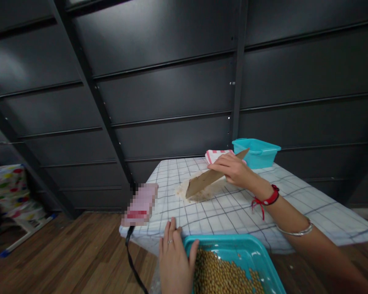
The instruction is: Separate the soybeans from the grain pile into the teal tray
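Observation:
My right hand (pixel 231 168) grips a flat, long piece of cardboard (pixel 204 182) by its upper part. The cardboard is tilted, its lower edge down in a spread of pale powder or crumbs (pixel 199 197) on the checked cloth. My left hand (pixel 175 259) lies over the left rim of a turquoise tray (pixel 233 237), fingers stretched forward and thumb apart over the inner side. Round yellowish-brown beans (pixel 225 273) cover much of the tray's bottom. The tray's near side is cut off by the frame.
White cloth with dark checks (pixel 233 208) covers the table. A turquoise basin (pixel 257 155) and a folded red-and-white cloth (pixel 216 155) sit at the back. On the left edge lies a blurred pink object (pixel 142 202), with a black cable (pixel 130 255) hanging near it. Dark panels (pixel 171 90) stand behind.

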### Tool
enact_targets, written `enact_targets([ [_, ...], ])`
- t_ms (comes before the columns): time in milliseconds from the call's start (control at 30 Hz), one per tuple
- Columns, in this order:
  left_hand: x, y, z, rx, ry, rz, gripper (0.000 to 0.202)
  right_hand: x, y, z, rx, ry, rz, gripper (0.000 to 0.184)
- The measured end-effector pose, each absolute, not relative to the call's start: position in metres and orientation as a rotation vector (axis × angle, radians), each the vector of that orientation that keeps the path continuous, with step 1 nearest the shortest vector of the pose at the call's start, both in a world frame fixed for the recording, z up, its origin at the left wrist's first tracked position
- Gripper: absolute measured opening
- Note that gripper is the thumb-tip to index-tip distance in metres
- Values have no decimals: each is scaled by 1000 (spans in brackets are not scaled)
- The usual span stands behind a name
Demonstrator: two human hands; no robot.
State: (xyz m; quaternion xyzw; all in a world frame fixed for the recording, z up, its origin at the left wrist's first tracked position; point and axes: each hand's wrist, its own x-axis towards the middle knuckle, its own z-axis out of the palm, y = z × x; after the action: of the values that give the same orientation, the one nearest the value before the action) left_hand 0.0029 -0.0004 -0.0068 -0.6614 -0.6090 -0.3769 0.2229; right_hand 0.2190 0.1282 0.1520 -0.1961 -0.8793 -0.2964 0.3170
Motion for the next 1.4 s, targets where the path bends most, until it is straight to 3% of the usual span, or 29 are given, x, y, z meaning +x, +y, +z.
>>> enact_targets([
  [1400,-2,-2,-5,-1835,-1644,-973,37,201,88,141,-489,-2262,-885,35],
])
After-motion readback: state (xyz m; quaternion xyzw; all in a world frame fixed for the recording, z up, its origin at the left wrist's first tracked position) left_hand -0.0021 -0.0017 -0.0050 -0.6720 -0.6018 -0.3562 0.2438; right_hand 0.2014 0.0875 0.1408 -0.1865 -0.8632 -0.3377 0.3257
